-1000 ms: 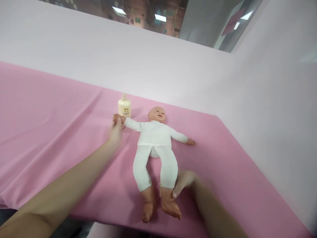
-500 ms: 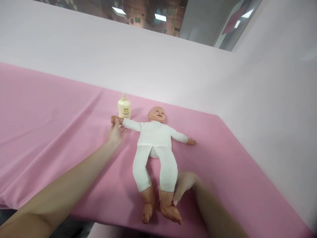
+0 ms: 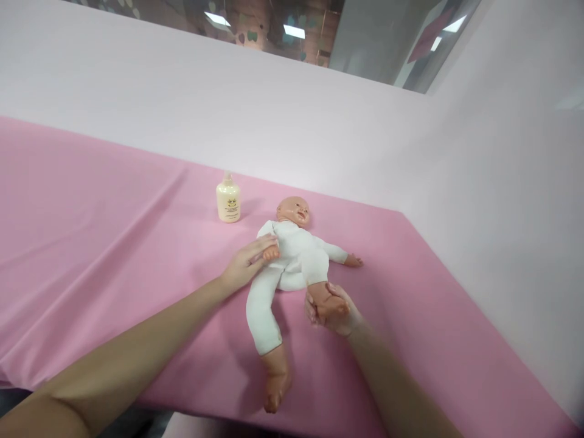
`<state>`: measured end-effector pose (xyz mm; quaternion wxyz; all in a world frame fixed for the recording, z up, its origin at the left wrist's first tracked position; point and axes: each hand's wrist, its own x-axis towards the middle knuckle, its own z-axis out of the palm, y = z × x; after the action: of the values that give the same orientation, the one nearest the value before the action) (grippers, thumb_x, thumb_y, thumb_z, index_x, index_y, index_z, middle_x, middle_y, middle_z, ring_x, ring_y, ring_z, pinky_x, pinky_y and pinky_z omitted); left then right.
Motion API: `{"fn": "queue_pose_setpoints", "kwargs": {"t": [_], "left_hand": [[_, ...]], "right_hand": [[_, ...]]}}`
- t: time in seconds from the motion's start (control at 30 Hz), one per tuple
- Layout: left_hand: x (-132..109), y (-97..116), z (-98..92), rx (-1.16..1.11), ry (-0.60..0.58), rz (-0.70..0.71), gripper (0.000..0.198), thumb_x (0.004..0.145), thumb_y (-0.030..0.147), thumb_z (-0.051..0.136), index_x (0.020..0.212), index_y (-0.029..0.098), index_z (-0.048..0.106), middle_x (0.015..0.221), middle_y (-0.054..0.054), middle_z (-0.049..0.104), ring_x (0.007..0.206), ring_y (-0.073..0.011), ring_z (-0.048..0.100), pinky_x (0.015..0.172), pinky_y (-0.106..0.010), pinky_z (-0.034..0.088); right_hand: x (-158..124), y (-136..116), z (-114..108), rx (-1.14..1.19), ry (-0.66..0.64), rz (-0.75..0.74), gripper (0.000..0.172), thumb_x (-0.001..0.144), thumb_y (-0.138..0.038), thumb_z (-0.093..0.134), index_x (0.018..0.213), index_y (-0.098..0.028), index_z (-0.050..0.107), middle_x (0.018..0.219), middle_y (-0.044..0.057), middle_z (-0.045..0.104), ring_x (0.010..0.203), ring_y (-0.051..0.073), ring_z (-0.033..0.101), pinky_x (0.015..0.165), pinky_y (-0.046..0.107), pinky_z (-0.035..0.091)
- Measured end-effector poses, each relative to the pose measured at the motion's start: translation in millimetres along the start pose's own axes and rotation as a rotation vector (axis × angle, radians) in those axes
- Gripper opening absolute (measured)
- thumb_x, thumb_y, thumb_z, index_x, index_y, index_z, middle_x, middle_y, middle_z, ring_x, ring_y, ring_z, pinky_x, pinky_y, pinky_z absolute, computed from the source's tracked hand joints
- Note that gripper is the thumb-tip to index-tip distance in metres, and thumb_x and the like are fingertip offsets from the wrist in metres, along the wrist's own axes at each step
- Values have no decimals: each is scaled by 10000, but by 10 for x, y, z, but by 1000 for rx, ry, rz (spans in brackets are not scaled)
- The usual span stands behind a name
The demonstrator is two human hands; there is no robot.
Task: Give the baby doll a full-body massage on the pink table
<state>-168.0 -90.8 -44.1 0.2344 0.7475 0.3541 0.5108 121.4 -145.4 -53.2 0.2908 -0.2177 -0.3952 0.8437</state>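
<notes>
A baby doll [image 3: 292,243] with a white cloth body lies on its back on the pink-covered table, head away from me. My left hand [image 3: 246,261] is closed on the doll's arm near its small hand, which is folded in against the torso. My right hand [image 3: 340,313] is wrapped round the ankle and foot of the doll's leg on the right, holding it raised and bent toward the body. The other leg lies stretched toward me. The doll's arm on the right is spread out on the cloth.
A cream pump bottle [image 3: 228,201] stands upright left of the doll's head. The pink cloth [image 3: 114,243] has folds on the left. A white wall [image 3: 274,128] rises behind the table, with a window [image 3: 301,30] above. Another white wall [image 3: 515,201] stands at the right.
My left hand has brought the doll's arm from stretched out sideways in to its torso. My right hand has lifted the doll's leg and bent it up toward the body. The head has shifted slightly right.
</notes>
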Motion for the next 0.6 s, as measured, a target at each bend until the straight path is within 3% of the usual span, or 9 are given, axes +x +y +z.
{"fn": "queue_pose_setpoints", "kwargs": {"t": [0.17,0.33,0.47,0.6], "left_hand": [[1,-92,37,133,-143,123,423,1059,464,458,1345,262,696,1450,-67,660,1446,-239,528,1268,-494,351],[-1,-61,30,86,-126,88,421,1036,480,503,1328,259,711,1433,-71,672,1433,-246,540,1264,-479,356],[42,-15,-28,-80,71,-110,432,957,445,638,1327,233,706,1408,-85,684,1352,-270,604,1204,-438,433],[152,-82,-131,-353,434,-289,414,881,397,735,1252,216,707,1324,-91,712,1283,-269,635,1147,-443,478]], "right_hand": [[6,-48,88,19,142,21,501,873,-635,663,853,-135,687,707,22,643,627,135,613,569,232,521],[-15,-70,139,-6,121,14,514,860,-630,694,858,-117,715,725,37,681,633,140,649,582,241,535],[-106,-30,109,-88,-14,40,555,822,-628,712,921,-83,733,781,92,741,668,186,708,638,288,560],[-196,13,43,-158,-150,193,517,708,-508,827,990,-86,730,862,112,774,758,218,738,700,312,575]]}}
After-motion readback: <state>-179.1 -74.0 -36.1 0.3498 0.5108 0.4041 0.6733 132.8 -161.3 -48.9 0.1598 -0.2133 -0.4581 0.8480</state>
